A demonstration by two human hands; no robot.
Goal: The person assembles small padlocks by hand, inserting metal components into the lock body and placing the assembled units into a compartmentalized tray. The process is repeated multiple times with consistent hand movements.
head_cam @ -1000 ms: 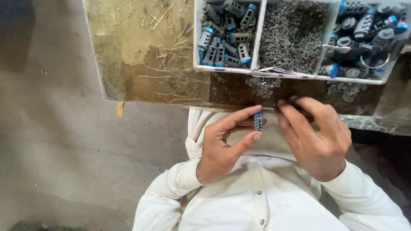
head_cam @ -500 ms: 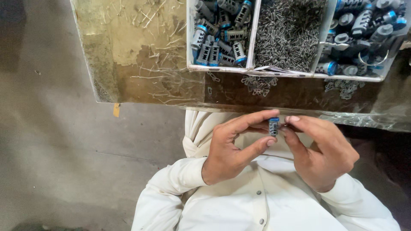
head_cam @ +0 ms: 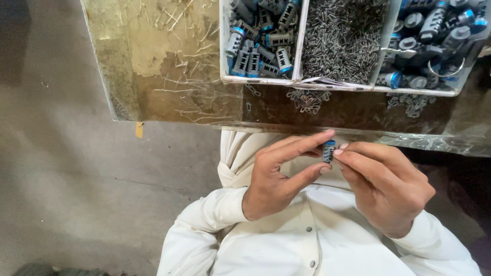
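Both hands, left (head_cam: 271, 179) and right (head_cam: 383, 189), pinch one small blue-capped grey cylinder (head_cam: 329, 151) below the counter (head_cam: 153, 66); the left tray compartment (head_cam: 258, 46) holds many like pieces.

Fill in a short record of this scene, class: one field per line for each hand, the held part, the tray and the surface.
left hand: pinches the small grey cylinder with a blue cap between thumb and forefinger
right hand: fingertips touch the same cylinder
white divided plastic tray: outer compartments hold grey-and-blue cylinders, middle one small grey metal pins
worn tabletop under clear plastic sheet: loose pins scattered
clothing: white buttoned garment
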